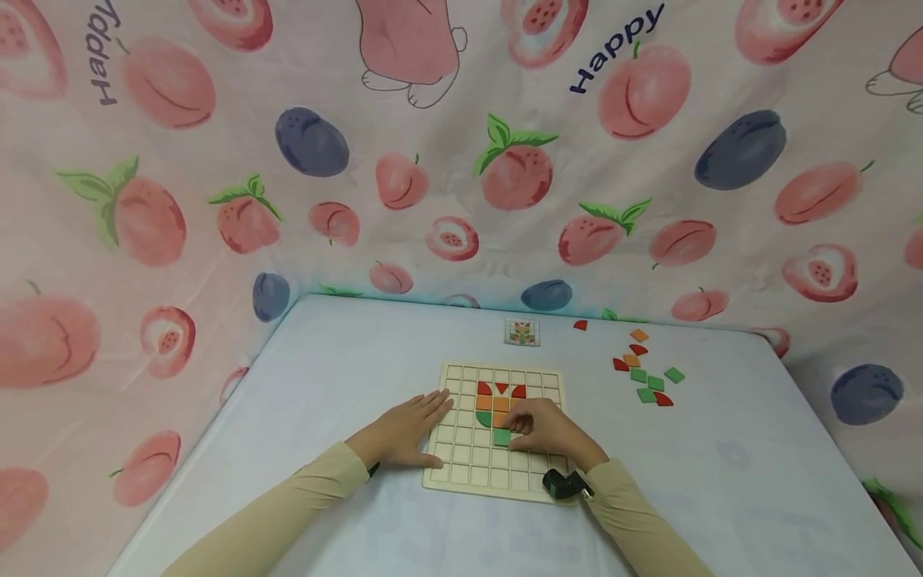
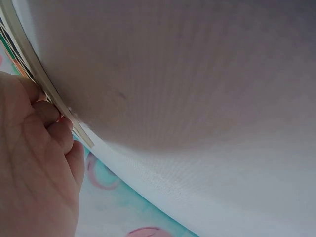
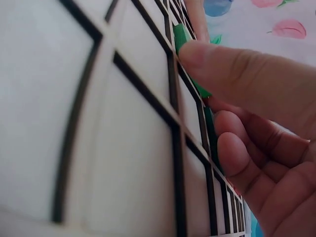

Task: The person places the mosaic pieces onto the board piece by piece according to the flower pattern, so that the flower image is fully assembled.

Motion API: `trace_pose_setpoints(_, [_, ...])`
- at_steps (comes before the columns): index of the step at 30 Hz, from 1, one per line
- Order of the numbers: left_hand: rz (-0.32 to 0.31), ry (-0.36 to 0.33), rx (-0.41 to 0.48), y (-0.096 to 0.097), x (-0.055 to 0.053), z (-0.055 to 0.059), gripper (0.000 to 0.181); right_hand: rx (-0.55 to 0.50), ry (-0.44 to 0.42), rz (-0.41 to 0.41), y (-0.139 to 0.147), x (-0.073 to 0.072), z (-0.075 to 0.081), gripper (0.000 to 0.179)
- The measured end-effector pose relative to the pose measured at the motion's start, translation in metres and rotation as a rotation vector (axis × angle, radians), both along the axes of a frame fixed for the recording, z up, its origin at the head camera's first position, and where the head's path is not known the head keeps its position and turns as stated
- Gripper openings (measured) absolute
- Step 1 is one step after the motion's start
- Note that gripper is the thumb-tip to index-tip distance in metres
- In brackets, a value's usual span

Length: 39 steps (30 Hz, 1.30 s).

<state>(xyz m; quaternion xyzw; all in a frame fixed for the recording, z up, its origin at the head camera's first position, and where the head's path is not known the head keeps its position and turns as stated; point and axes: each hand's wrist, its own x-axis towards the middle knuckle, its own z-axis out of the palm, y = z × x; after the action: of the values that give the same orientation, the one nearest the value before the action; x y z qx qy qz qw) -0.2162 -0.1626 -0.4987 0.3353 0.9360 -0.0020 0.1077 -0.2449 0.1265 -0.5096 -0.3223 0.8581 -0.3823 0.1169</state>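
Head view: right hand (image 1: 546,429) pinches green square tile (image 1: 501,438), left hand (image 1: 402,428) flat; wooden grid board (image 1: 497,494) part-filled, loose coloured tiles (image 1: 655,383) unplaced.

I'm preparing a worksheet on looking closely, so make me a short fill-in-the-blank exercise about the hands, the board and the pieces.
1. The square at the right hand's thumb is ____.
2. The left hand rests at the ____ edge of the board.
3. The triangle on the board is ____.
4. From the person's side, most loose pieces lie to the ____ of the board.

Missing words: green; left; red; right.
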Motion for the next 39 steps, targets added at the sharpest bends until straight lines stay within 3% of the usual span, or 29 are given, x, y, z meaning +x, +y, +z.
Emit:
trace_pose_setpoints(14, [-0.001, -0.003, -0.018, 0.0, 0.0, 0.001, 0.1, -0.002, -0.01, 0.002, 0.0, 0.001, 0.0, 0.016])
trace_pose_setpoints(24, [0.004, -0.007, -0.028, 0.0, 0.0, -0.003, 0.101, -0.102, 0.027, -0.02, 0.045, -0.006, 0.019, 0.026])
trace_pose_setpoints(30, [0.008, -0.004, -0.024, -0.001, 0.0, -0.003, 0.101, -0.072, 0.047, -0.165, 0.087, -0.013, 0.037, 0.03])
trace_pose_setpoints(39, [0.002, 0.0, -0.021, 0.001, 0.0, 0.0, 0.1, -0.105, 0.065, -0.383, 0.156, -0.042, 0.053, 0.035])
